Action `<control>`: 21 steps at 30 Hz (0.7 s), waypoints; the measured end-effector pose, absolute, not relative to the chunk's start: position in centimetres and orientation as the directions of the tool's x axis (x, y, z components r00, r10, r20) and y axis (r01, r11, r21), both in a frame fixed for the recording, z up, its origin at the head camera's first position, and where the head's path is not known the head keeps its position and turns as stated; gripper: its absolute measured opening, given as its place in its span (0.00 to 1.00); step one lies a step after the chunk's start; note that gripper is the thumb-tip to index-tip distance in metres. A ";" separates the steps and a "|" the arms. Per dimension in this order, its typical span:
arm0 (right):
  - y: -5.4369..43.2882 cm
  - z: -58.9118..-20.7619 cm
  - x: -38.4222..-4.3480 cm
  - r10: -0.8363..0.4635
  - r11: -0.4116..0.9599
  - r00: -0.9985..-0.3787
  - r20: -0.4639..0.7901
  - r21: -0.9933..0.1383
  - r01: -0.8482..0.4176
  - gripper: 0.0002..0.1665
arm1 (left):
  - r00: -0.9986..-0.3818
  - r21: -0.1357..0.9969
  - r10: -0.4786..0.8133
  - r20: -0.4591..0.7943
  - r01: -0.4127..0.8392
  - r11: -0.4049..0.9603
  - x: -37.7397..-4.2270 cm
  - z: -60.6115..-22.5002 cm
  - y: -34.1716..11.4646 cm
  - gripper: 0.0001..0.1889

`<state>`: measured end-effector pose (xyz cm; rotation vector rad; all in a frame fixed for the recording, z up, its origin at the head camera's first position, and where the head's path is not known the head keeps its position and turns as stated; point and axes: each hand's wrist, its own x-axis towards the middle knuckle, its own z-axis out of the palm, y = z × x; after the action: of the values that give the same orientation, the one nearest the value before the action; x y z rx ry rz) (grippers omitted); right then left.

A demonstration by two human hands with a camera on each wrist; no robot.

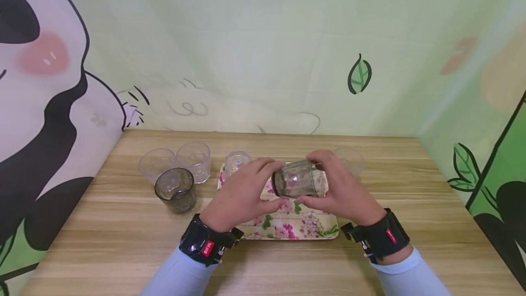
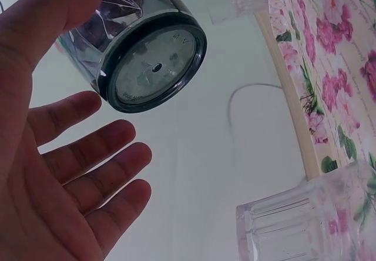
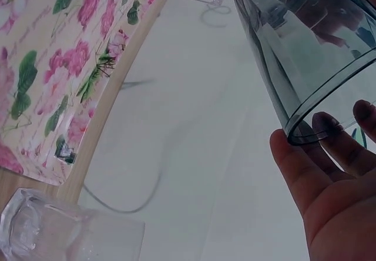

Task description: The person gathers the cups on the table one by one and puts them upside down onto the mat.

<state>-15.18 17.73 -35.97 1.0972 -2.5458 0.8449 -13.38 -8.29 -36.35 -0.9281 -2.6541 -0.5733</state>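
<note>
A smoky grey tumbler point(image 1: 297, 179) is held on its side above a floral tray point(image 1: 287, 232), its base toward the left. My right hand point(image 1: 345, 191) grips it by the rim end, with fingertips at the rim point(image 3: 338, 93) in the right wrist view. At the base end is my left hand point(image 1: 242, 191), with thumb and forefinger on either side. In the left wrist view the tumbler's round base point(image 2: 155, 67) faces the palm, and the fingers point(image 2: 111, 184) are spread and fairly straight. Whether the left thumb presses the tumbler I cannot tell.
An upside-down clear glass point(image 1: 237, 161) stands at the tray's back left corner. Left of the tray are two clear glasses point(image 1: 194, 163) and another smoky tumbler point(image 1: 176, 191). A further clear glass point(image 1: 350, 159) is partly behind my right hand. A printed cloth wall point(image 1: 263, 67) rises behind the wooden table point(image 1: 102, 241).
</note>
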 end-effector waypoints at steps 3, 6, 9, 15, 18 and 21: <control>17.6 -36.1 -15.1 -0.587 0.546 -0.691 0.422 -0.425 -0.722 0.52 | -0.758 0.286 0.532 0.378 0.642 0.711 -13.3 -36.4 -8.2 0.41; 17.5 -36.2 -15.1 -0.588 0.545 -0.694 0.415 -0.430 -0.720 0.52 | -0.757 0.293 0.530 0.383 0.643 0.707 -13.3 -36.4 -8.2 0.42; 17.4 -36.4 -15.0 -0.590 0.540 -0.695 0.411 -0.439 -0.718 0.52 | -0.757 0.293 0.529 0.384 0.643 0.707 -13.4 -36.5 -8.2 0.42; 17.2 -36.5 -15.0 -0.591 0.528 -0.698 0.404 -0.460 -0.714 0.51 | -0.753 0.274 0.534 0.385 0.646 0.713 -13.4 -36.6 -8.3 0.41; 17.2 -36.5 -15.0 -0.591 0.523 -0.698 0.404 -0.467 -0.713 0.51 | -0.750 0.272 0.537 0.387 0.649 0.711 -13.4 -36.6 -8.3 0.41; 17.2 -36.4 -14.9 -0.588 0.528 -0.701 0.403 -0.465 -0.711 0.52 | -0.751 0.276 0.539 0.381 0.649 0.709 -13.4 -36.6 -8.3 0.41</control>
<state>-14.95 17.20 -36.43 1.1062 -2.5694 0.9184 -13.43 -8.28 -36.62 -0.9398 -2.6448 -0.5781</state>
